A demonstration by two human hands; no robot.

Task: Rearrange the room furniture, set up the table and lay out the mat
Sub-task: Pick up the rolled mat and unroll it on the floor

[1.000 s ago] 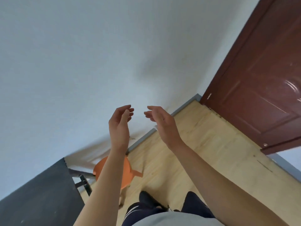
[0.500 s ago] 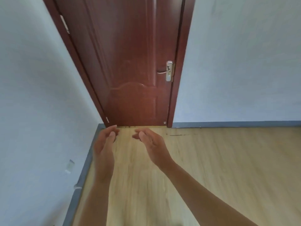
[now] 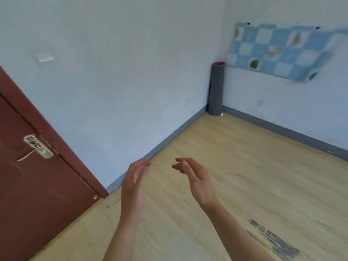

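Head cam check, tidy_tom asking: where's the mat sitting, and are the hands busy with anything?

floorfan: So the rolled mat [image 3: 216, 89] is way over in the far corner, standing upright on the wood floor [image 3: 263, 176] right where the two white walls meet. It's grey outside with pink showing at the top end. The bottom sits right by the grey baseboard [image 3: 169, 136], but it's a bit blurry so I can't say if they touch. Both hands are well apart from it.

tidy_tom: ok and the hands themselves?

floorfan: Both are up in front of the camera, low centre of frame. The left hand [image 3: 135, 178] and right hand [image 3: 195, 178] have palms roughly facing each other with a gap between them. Fingers are loose and slightly bent, with nothing in either one. Bare forearms come in from the bottom edge.

tidy_tom: anything else around?

floorfan: There's a dark red-brown door [image 3: 37, 185] on the left with a silver lever handle [image 3: 35, 147], and a switch plate [image 3: 44, 57] on the wall above it. On the right wall a blue-and-white checkered sheet [image 3: 278, 51] is pinned up, just right of the mat's top, with a small wall socket [image 3: 260, 103] lower down. A scuffed grey patch [image 3: 273, 240] marks the floor near the right forearm.
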